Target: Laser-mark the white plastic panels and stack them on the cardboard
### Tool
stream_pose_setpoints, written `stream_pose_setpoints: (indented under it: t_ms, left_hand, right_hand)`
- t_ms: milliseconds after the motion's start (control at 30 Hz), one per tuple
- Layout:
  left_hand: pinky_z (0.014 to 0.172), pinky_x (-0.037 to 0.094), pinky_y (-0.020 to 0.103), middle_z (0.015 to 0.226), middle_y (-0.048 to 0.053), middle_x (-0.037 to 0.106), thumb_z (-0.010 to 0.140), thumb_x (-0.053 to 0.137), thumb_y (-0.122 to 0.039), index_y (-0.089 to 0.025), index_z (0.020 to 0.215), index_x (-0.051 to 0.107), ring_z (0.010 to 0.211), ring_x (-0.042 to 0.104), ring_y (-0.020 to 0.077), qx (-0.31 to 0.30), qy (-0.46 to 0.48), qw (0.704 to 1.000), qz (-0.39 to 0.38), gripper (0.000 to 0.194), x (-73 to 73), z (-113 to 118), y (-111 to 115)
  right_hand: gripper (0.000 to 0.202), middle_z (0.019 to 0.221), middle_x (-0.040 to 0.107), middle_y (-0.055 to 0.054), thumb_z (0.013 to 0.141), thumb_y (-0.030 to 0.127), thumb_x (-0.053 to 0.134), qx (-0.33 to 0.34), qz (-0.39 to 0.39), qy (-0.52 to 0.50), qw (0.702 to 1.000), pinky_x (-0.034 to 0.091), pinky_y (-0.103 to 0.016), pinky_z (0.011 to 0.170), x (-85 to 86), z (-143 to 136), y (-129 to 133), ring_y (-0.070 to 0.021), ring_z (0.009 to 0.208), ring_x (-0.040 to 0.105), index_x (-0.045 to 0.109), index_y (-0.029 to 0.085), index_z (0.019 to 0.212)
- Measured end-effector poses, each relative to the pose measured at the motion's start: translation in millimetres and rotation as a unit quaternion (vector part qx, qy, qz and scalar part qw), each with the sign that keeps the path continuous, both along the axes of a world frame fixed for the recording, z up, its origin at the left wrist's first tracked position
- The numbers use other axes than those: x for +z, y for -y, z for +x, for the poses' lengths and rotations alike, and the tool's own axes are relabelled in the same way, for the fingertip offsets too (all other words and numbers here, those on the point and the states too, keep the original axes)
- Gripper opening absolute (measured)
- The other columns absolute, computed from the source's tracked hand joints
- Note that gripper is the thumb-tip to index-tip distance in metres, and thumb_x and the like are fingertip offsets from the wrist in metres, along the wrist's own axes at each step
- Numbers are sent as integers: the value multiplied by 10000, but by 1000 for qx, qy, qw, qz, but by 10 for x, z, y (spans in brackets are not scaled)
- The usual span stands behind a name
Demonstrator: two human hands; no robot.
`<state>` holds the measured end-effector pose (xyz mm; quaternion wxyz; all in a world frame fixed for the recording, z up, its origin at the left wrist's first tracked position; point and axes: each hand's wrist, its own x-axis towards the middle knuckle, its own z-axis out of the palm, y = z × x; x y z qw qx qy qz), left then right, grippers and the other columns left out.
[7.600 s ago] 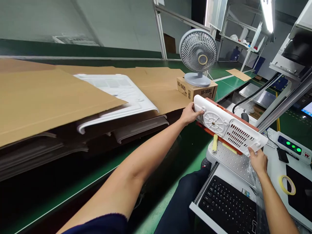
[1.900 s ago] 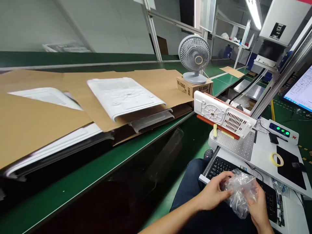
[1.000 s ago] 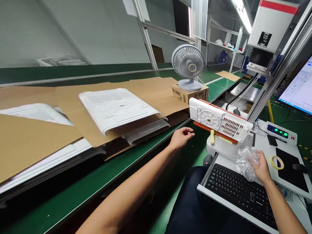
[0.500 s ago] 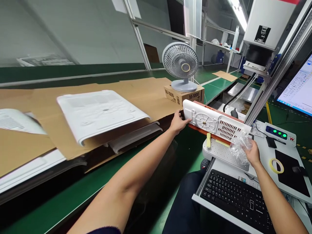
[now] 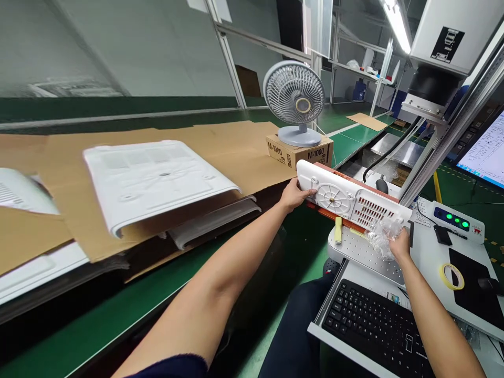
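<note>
A long white plastic panel (image 5: 343, 203), with a round spoked pattern and a slotted vent, stands on edge against an orange-red fixture (image 5: 328, 212). At its left end my left hand (image 5: 295, 196) is closed on it, thumb across the front face and the other fingers mostly hidden behind. My right hand (image 5: 400, 245) is closed around crumpled clear plastic film (image 5: 382, 237) at the panel's lower right corner. Whether those fingers also touch the panel, I cannot tell. A yellow clamp-like piece (image 5: 338, 230) stands below the panel on the perforated metal plate (image 5: 358, 247).
On cardboard (image 5: 236, 144) at left lies a large white cover (image 5: 157, 181). A grey fan (image 5: 294, 100) stands on a box (image 5: 301, 152). Below the plate, a keyboard (image 5: 374, 325) sits in a pulled-out tray. Tape (image 5: 451, 276) and a machine head (image 5: 444, 58) are at right.
My right hand has moved slightly left with the plastic film, closer in to the panel's right end. My left hand keeps its hold, and the whole view has shifted a little.
</note>
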<state>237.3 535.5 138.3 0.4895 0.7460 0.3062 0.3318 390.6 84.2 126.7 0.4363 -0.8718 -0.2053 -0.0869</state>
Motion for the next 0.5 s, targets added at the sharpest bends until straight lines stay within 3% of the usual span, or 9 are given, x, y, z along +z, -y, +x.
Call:
stream_pose_setpoints:
  t_ms: [167,300,500]
  left_hand:
    - [1024,525,432,1410,194,729,690,988,-548,-154,1424,631,1193,683,361,13,-37,999,19,907,-24,-7,-39]
    - [1016,522,428,1390,199,737,700,979,-555,-155,1428,626,1194,684,371,16,-50,998,20,902,-5,-10,-27]
    - [1023,520,415,1404,198,733,722,978,-509,-146,1413,634,1225,679,357,18,-33,999,11,853,29,-9,36]
  right_hand:
    - [502,1168,789,-190,732,393,762,-33,-9,-4,999,607,-474,925,1,-4,-57,-423,1083,741,720,165,1178]
    - [500,1166,779,-215,745,430,795,-58,-24,-13,998,606,-508,916,-1,-1,-81,-450,1081,733,729,159,1160]
    - [444,1167,772,-151,830,375,833,-69,-44,-15,997,592,-475,976,-16,6,-97,-329,1066,739,722,146,1193]
